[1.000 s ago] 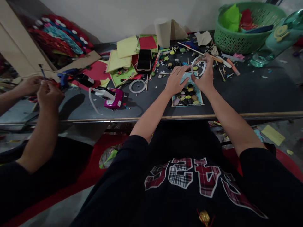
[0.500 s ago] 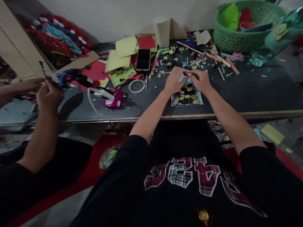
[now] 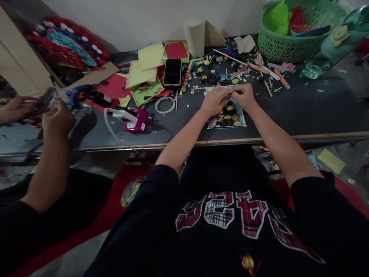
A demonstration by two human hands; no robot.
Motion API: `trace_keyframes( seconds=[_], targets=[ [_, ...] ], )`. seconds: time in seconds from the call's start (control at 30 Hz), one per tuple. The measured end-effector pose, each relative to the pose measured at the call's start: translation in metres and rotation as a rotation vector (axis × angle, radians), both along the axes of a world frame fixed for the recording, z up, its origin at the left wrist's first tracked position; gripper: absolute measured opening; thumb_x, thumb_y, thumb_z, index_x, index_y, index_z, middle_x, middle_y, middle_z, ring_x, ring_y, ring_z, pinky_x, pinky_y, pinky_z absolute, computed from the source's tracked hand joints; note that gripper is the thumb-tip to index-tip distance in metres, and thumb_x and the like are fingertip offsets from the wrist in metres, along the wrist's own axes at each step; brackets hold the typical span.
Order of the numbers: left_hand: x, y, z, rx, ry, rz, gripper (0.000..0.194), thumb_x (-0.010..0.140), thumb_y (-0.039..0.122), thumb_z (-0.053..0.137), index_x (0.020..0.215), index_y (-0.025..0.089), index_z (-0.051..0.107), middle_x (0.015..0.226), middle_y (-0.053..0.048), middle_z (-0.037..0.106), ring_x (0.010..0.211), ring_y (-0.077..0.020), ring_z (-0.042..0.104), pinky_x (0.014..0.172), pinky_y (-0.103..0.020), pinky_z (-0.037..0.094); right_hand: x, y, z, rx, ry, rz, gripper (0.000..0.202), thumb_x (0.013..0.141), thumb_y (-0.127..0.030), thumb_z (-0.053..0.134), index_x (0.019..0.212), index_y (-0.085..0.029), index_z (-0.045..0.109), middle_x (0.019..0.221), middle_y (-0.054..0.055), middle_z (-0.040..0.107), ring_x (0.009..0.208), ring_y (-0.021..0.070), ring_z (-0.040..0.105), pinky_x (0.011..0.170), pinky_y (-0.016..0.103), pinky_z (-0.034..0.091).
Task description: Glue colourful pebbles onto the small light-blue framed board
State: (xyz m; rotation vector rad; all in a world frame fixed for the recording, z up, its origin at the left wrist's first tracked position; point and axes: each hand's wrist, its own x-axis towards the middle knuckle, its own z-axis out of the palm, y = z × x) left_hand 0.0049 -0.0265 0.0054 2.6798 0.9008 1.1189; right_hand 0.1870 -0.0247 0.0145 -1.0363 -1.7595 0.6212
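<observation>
On the table before me lies a small framed panel (image 3: pixel 211 125) with a light blue backing and a narrow pale edge. Black, yellow-green, brown and purplish pebbles (image 3: pixel 230 117) cover its near half. Above its far half, my left hand (image 3: pixel 215 100) has its fingers bent and drawn together. My right hand (image 3: pixel 243 95) meets it from the right, thumb and fingers pinched. The fingertips of both hands touch or nearly touch, and whatever is between them is too small or hidden to make out. Part of the panel's far edge is covered by my hands.
Beyond my hands are scattered pebbles, paper scraps and sticks. A phone (image 3: pixel 172 72), a tape roll (image 3: pixel 165 104) and a purple device (image 3: pixel 136 121) lie leftward. A green basket (image 3: pixel 284 48) and a bottle (image 3: pixel 324 57) stand right. A co-worker's hands (image 3: pixel 57 118) work beside a blue glue gun (image 3: pixel 75 96).
My fingertips have closed in over the panel, and the small whitish bit seen between them no longer shows. My left hand sits slightly lower. The co-worker's hands have shifted slightly.
</observation>
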Motion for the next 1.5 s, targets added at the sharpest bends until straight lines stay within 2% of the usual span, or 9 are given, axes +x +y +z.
trace_keyframes(
  seconds=[0.17,0.3,0.37,0.5,0.63,0.8,1.2,1.37,1.5],
  targets=[
    [0.004,-0.002,0.001,0.015,-0.111,0.025,0.060,0.104,0.063,0.020,0.107,0.023,0.065,0.096,-0.010,0.069,0.103,-0.0247,0.067,0.094,-0.044,0.053,0.002,0.023,-0.013,-0.043,0.163,-0.102,0.051,0.077,-0.065,0.062,0.053,-0.023,0.047,0.055,0.000,0.036,0.059,0.0151,0.043,0.062,0.036,0.046],
    [0.005,0.004,-0.004,-0.080,-0.294,0.093,0.062,0.099,0.073,0.023,0.099,0.024,0.062,0.077,-0.005,0.057,0.082,-0.0212,0.063,0.082,-0.041,0.052,0.028,0.033,-0.016,-0.024,0.080,-0.388,0.048,0.090,-0.064,0.049,0.064,-0.024,0.058,0.063,0.005,0.049,0.080,0.0257,0.059,0.083,0.050,0.052],
    [0.004,0.015,-0.012,-0.222,-0.404,0.090,0.062,0.096,0.077,0.028,0.102,0.025,0.060,0.072,-0.001,0.048,0.073,-0.0177,0.060,0.077,-0.038,0.050,0.039,0.030,-0.014,0.026,-0.134,-0.519,0.039,0.089,-0.059,0.056,0.074,-0.024,0.065,0.077,0.009,0.062,0.107,0.0332,0.056,0.103,0.062,0.042],
    [0.001,0.041,-0.032,-0.427,-0.538,-0.082,0.070,0.091,0.084,0.032,0.115,0.023,0.057,0.072,0.000,0.046,0.076,-0.0180,0.059,0.079,-0.039,0.050,0.042,0.019,-0.010,0.068,-0.290,-0.713,0.034,0.090,-0.057,0.059,0.097,-0.025,0.070,0.123,0.016,0.065,0.136,0.0395,0.036,0.112,0.072,0.026],
    [0.002,0.048,-0.039,-0.525,-0.584,-0.165,0.066,0.087,0.084,0.044,0.109,0.024,0.059,0.071,0.001,0.045,0.073,-0.0181,0.058,0.078,-0.039,0.052,0.030,0.015,-0.005,0.130,-0.294,-0.500,0.028,0.089,-0.058,0.062,0.102,-0.036,0.074,0.131,0.006,0.067,0.134,0.0330,0.042,0.116,0.059,0.032],
    [0.003,0.039,-0.034,-0.526,-0.508,-0.163,0.064,0.090,0.082,0.041,0.107,0.023,0.060,0.070,0.002,0.047,0.073,-0.0173,0.059,0.081,-0.038,0.052,0.021,0.019,-0.005,0.051,-0.265,-0.224,0.037,0.083,-0.066,0.068,0.089,-0.031,0.076,0.125,0.006,0.070,0.130,0.0318,0.054,0.119,0.057,0.035],
    [0.005,0.023,-0.022,-0.345,-0.261,0.055,0.057,0.105,0.060,0.025,0.120,0.021,0.064,0.076,-0.003,0.068,0.074,-0.0181,0.067,0.080,-0.034,0.054,0.017,0.016,-0.001,0.068,-0.214,-0.158,0.044,0.079,-0.073,0.069,0.090,-0.030,0.075,0.117,0.009,0.071,0.122,0.0329,0.060,0.116,0.059,0.040],
    [0.003,0.024,-0.010,-0.213,-0.243,0.182,0.051,0.106,0.054,0.028,0.122,0.024,0.066,0.100,-0.007,0.075,0.103,-0.0220,0.068,0.097,-0.039,0.052,0.005,0.013,-0.002,0.100,-0.130,-0.241,0.043,0.086,-0.072,0.060,0.090,-0.031,0.072,0.115,0.010,0.070,0.120,0.0320,0.060,0.111,0.058,0.044],
    [-0.030,0.041,-0.006,-0.221,-0.262,0.381,0.043,0.103,0.053,0.039,0.138,0.032,0.055,0.125,-0.007,0.069,0.121,-0.0236,0.062,0.105,-0.042,0.048,0.007,0.020,-0.012,0.122,-0.068,-0.313,0.042,0.096,-0.065,0.045,0.091,-0.030,0.066,0.117,0.011,0.068,0.117,0.0298,0.060,0.104,0.052,0.049]
  ],
)
